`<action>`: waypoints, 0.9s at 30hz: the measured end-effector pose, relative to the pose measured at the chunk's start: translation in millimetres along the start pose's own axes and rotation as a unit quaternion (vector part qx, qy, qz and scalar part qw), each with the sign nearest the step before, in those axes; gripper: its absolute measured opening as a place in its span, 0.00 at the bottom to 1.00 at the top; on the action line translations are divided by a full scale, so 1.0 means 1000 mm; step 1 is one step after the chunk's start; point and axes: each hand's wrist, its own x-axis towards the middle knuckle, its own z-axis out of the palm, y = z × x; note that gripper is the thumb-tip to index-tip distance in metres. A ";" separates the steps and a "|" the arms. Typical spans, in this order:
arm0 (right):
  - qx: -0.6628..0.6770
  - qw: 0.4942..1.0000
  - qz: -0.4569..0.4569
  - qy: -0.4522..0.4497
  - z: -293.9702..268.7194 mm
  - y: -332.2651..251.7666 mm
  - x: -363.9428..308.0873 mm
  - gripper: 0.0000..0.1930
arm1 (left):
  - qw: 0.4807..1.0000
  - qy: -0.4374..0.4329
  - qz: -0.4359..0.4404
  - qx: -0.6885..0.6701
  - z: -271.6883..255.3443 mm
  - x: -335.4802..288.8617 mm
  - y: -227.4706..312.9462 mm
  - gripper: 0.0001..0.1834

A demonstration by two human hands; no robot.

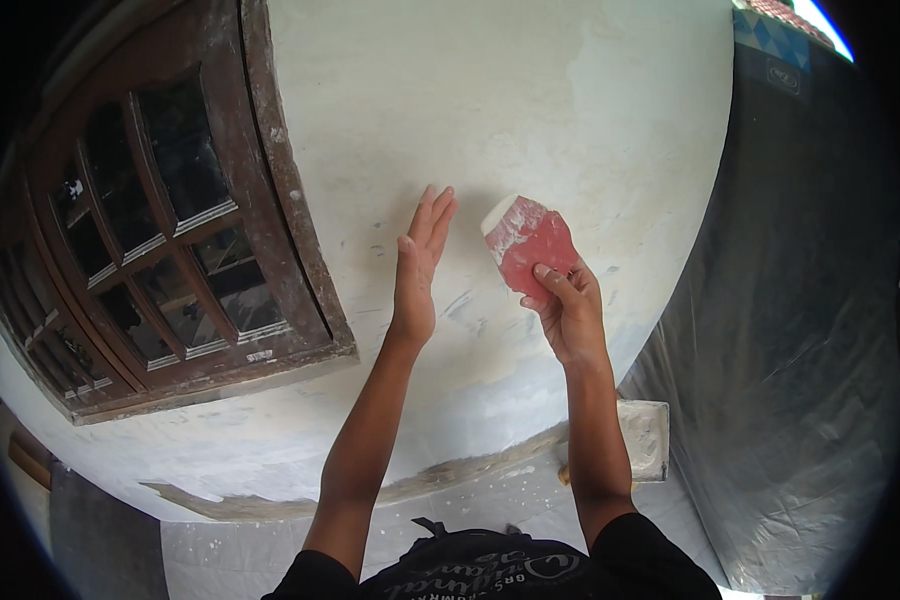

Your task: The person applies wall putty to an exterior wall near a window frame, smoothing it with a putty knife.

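Head view: right hand holds a red scraper, left hand extended nearby.

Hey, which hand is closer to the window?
Left. The left hand is up, off to the right of the window; the right hand is farther right, holding the red scraper.

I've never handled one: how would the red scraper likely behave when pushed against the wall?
The red scraper is probably light, since the right grip holds it by its lower edge. Being flat and thin-looking, it may flex a little. The white paste on its upper end could make that end slippery.
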 end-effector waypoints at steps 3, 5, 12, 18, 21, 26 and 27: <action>-0.001 1.000 -0.008 -0.013 0.014 0.004 0.003 0.17 | 1.000 0.003 0.005 0.003 -0.012 0.003 0.007 0.47; -0.002 1.000 -0.013 -0.018 0.023 0.003 0.004 0.17 | 1.000 0.001 0.006 0.007 -0.018 0.004 0.011 0.47; -0.023 0.998 -0.051 -0.042 0.050 -0.008 0.019 0.18 | 0.997 -0.014 0.059 0.055 -0.038 0.027 0.028 0.47; -0.066 0.991 -0.111 -0.031 0.077 -0.040 0.055 0.17 | 0.980 -0.018 0.144 0.133 -0.059 0.071 0.047 0.44; -0.129 0.975 -0.178 -0.036 0.103 -0.065 0.085 0.17 | 0.943 0.010 0.248 0.223 -0.067 0.105 0.056 0.35; -0.244 0.905 -0.341 -0.079 0.158 -0.095 0.149 0.15 | 0.867 0.041 0.332 0.369 -0.087 0.155 0.056 0.31; -0.302 0.856 -0.415 -0.068 0.166 -0.100 0.164 0.14 | 0.842 0.044 0.358 0.400 -0.087 0.162 0.056 0.31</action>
